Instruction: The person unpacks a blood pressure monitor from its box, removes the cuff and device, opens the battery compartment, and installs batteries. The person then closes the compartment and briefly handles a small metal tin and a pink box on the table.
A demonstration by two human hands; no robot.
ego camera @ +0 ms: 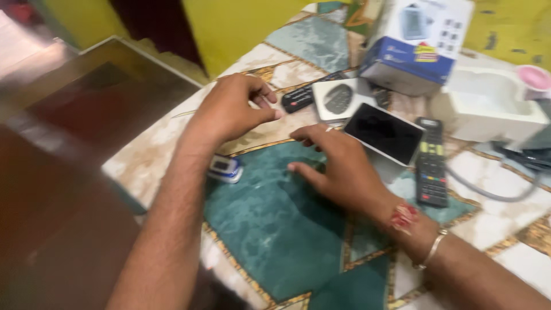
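Centre of the frame, both hands sit low over the desk, a marbled teal-and-cream slab with gold seams. Left hand hovers upper centre, thumb and forefinger drawn together in a loose pinch; whether anything tiny sits in that grip cannot be told from the blur, it looks bare. Right hand lies palm-down, fingers spread flat on the green panel, grip holding nothing; fingertips just beside the black-faced tablet, a white-edged slab resting tilted right of centre. Nearest things to the left hand: a small black remote and a square white-framed device with a dark round face, both just past the fingertips. A small white-and-blue clip gadget lies beside the left forearm. A long black remote sits right of the tablet, a grey cable trailing past it. Blue-and-white carton and white foam tray upper right, a pink object at the edge. Handling judgement: tablet is likely light, rigid, with a glossy, slippery, crack-prone glass face, so take it by the two long white edges, not the screen. Small remote is likely light hard plastic, easy to pinch across its narrow sides.
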